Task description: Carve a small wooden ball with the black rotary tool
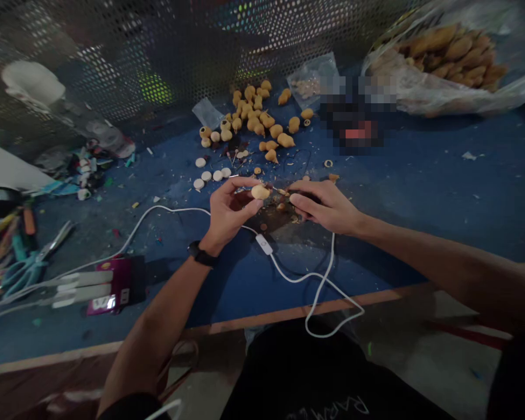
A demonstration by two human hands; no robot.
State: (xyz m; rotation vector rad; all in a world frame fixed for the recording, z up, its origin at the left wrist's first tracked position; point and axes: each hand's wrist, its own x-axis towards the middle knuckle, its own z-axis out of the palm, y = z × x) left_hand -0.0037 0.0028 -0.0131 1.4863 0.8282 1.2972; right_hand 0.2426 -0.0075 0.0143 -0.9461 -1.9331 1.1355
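My left hand (234, 204), with a black band on its wrist, pinches a small yellow gourd (259, 192) between thumb and fingertips. A dark spot shows at the gourd's right end. My right hand (321, 201) is wrapped round a pen-like corded tool (283, 192), which looks like a soldering iron. Its thin metal tip points left, close to the gourd; whether they touch I cannot tell. From below the right hand runs a white cable (297, 280) with an inline switch (264, 244). Small scraps and a brown piece (281, 207) lie under the hands.
Many small gourds (256, 114) are heaped beyond my hands, near white discs (206, 176). A plastic bag of larger gourds (459, 55) sits at the back right. To the left lie scissors (48, 251) and a purple power bank (109, 286) with plugged cables. A perforated screen (157, 58) stands behind.
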